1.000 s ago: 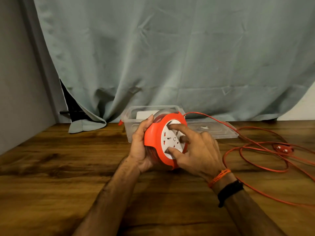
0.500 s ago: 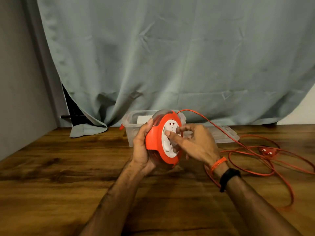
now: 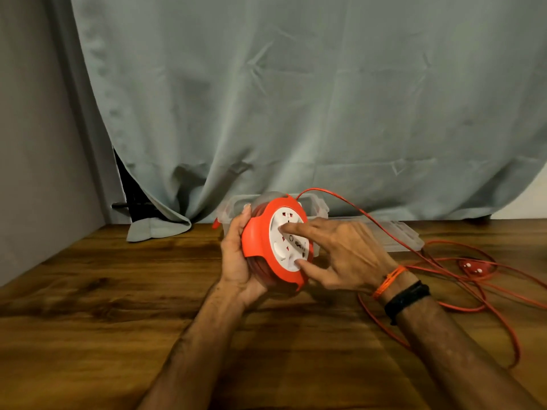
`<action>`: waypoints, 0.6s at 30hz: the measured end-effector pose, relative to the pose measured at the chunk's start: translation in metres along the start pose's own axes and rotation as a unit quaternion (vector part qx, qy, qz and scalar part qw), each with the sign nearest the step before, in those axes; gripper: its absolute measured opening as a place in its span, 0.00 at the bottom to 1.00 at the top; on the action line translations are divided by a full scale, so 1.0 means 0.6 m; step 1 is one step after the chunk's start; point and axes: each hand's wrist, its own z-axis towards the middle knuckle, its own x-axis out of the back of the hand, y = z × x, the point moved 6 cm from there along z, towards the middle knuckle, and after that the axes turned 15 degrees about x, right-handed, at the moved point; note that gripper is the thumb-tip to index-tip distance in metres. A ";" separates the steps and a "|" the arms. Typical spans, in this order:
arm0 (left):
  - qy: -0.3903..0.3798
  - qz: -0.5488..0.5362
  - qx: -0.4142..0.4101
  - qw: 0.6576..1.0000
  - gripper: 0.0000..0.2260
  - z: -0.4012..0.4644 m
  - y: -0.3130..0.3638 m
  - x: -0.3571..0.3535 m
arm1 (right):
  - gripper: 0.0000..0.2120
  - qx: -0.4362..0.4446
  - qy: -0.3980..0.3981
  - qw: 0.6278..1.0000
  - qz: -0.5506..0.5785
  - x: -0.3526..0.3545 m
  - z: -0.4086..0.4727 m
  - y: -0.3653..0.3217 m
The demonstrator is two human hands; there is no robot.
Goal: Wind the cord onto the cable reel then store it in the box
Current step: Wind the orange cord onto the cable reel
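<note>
The winding step is under way. The left hand (image 3: pixel 236 261) wraps its grip around the round orange plastic cable reel (image 3: pixel 275 244), held upright just above the wooden tabletop (image 3: pixel 103 306). The right hand (image 3: pixel 340 255) presses a forefinger and thumb, both extended, on the reel's white socket face (image 3: pixel 288 241) to turn it. Much thin orange cord (image 3: pixel 444 261) lies looped to the right, so the next move calls for more turns of the face. The clear plastic box (image 3: pixel 319 207) waits behind the reel. Compared with half a second ago, the right fingers have swung round the face and the cord loops have shifted.
</note>
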 end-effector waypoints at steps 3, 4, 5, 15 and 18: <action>-0.016 -0.001 0.013 1.000 0.34 0.000 -0.003 0.001 | 0.27 0.004 0.007 1.000 -0.007 -0.006 0.000 -0.004; -0.019 -0.001 0.015 1.000 0.34 -0.001 -0.004 0.002 | 0.27 0.004 0.007 1.000 -0.007 -0.008 -0.001 -0.004; -0.019 0.001 0.017 1.000 0.34 -0.001 -0.004 0.002 | 0.27 0.006 0.004 1.000 -0.002 -0.013 -0.001 -0.005; 0.004 0.036 -0.009 0.999 0.28 0.008 -0.014 0.001 | 0.30 -0.335 0.160 0.910 0.186 -0.032 -0.032 0.022; 0.022 0.050 0.004 0.998 0.27 0.010 -0.020 0.003 | 0.30 -0.446 0.187 0.831 0.276 -0.055 -0.044 0.033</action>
